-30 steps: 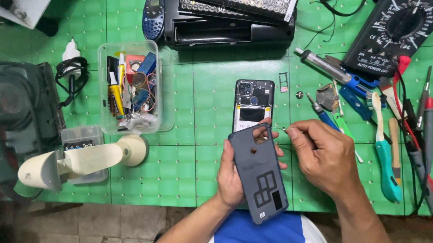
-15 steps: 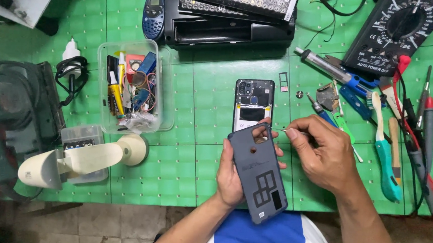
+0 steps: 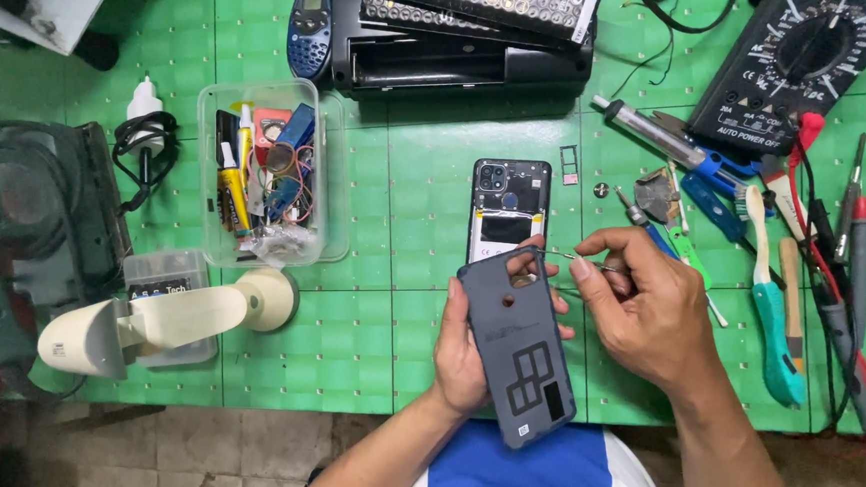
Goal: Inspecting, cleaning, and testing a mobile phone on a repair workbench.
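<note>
Above the green mat [image 3: 389, 301], left hand [image 3: 466, 351] gripping back cover [image 3: 517, 344], right hand [image 3: 645, 307] pinching tweezers [image 3: 567, 259]

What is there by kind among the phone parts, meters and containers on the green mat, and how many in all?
Phone back cover, in the left hand: 1
Opened phone body: 1
Blue handset: 1
Multimeter: 1
Clear plastic tub: 1
Total: 5

Bright, even overhead light, soft short shadows, mild glare on table [image 3: 407, 172]; centre sharp, left edge blurred.
</note>
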